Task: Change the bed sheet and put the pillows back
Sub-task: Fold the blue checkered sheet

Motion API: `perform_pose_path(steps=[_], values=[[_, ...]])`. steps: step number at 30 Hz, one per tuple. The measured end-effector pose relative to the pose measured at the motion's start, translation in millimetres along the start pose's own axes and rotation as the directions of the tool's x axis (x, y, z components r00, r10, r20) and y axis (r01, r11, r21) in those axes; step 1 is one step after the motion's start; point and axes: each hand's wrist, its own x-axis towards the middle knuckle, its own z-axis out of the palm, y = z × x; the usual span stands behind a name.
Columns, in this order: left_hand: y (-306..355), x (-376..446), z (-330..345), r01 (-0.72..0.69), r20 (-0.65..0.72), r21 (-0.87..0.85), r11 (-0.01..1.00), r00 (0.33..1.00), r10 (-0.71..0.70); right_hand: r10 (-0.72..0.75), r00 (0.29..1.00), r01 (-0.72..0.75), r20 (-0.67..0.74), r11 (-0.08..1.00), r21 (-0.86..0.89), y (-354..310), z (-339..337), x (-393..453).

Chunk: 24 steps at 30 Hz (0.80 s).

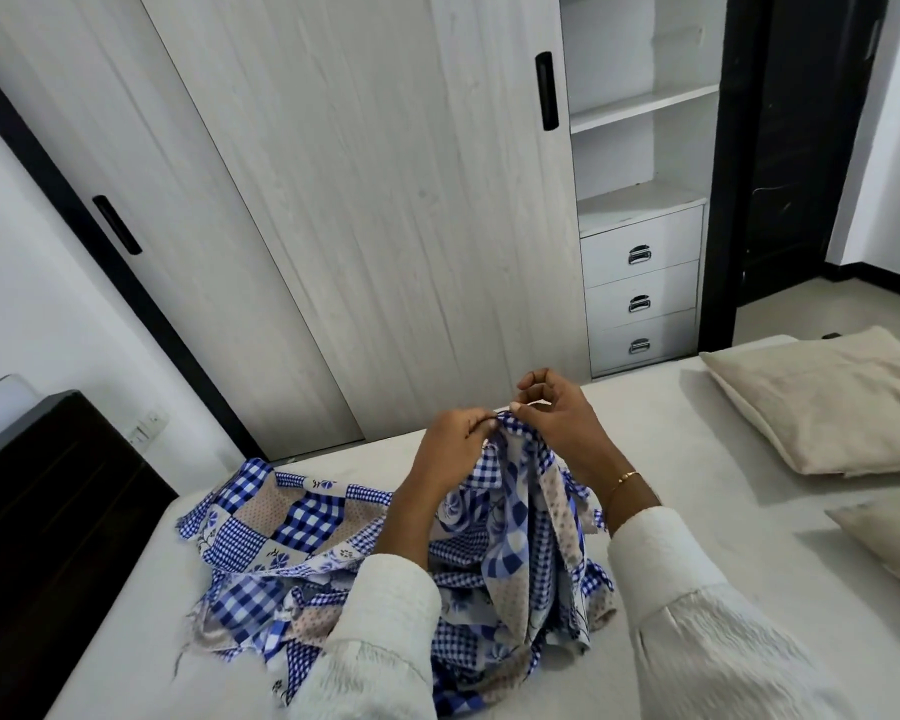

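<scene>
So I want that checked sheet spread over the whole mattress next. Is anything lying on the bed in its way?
Yes. Two beige pillows lie on the bare mattress to the person's right: one pillow farther off, the other pillow nearer, cut by the frame edge. Both hands, left hand and right hand, pinch the sheet bunched beside them.

A home bedroom: bare mattress point(645, 433), pillows point(827, 407), sliding-door wardrobe point(359, 226), drawers point(640, 293).
</scene>
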Motion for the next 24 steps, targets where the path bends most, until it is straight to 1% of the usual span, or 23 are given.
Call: perform_pose_path(steps=[2,3,4,6,7,8,10,12,14,17,19,21,22,23,24], values=[[0,0,1,-0.026,-0.054,0.006,1.000,0.998,0.026,-0.012,0.999,0.013,-0.044,1.000,0.007,1,-3,0],[1,1,1,-0.030,-0.087,-0.015,0.999,0.996,0.028,-0.025,0.999,0.026,-0.034,1.000,0.011,0,-4,0],[1,3,0,-0.033,-0.124,-0.037,0.999,0.992,0.028,-0.040,0.999,0.040,0.004,0.999,0.027,0,-5,-1],[3,7,-5,-0.039,-0.173,-0.080,0.996,0.985,0.025,-0.066,0.989,0.059,0.135,0.996,0.060,-3,-4,-5],[5,10,-7,-0.043,-0.177,-0.100,0.994,0.984,0.024,-0.078,0.980,0.080,0.184,0.997,-0.001,-4,-3,-6],[6,12,-9,-0.049,-0.172,-0.114,0.992,0.985,0.029,-0.090,0.975,0.117,0.204,0.985,-0.124,-4,-1,-6],[9,15,-12,-0.065,-0.162,-0.123,0.990,0.986,0.045,-0.154,0.972,0.210,0.180,0.911,-0.354,0,4,-4],[9,15,-14,-0.086,-0.171,-0.116,0.990,0.983,0.065,-0.236,0.964,0.268,0.126,0.849,-0.455,5,7,-1],[7,16,-17,-0.089,-0.209,-0.102,0.991,0.976,0.066,-0.304,0.950,0.295,0.067,0.807,-0.511,10,7,1],[3,15,-22,-0.056,-0.295,-0.047,0.997,0.955,0.040,-0.364,0.930,0.289,-0.046,0.803,-0.521,10,2,1],[4,14,-26,-0.029,-0.330,0.040,0.999,0.943,0.040,-0.384,0.915,0.268,-0.121,0.805,-0.529,9,3,2],[6,13,-28,0.001,-0.324,0.176,0.984,0.944,0.057,-0.383,0.891,0.214,-0.243,0.827,-0.519,8,6,3],[8,13,-29,0.019,-0.337,0.224,0.974,0.940,0.059,-0.383,0.867,0.186,-0.318,0.841,-0.507,7,8,3],[9,12,-29,0.048,-0.381,0.250,0.967,0.923,0.053,-0.382,0.832,0.156,-0.402,0.857,-0.491,7,8,3],[9,11,-30,0.090,-0.462,0.252,0.964,0.886,0.038,-0.373,0.788,0.125,-0.489,0.875,-0.467,6,7,3]])
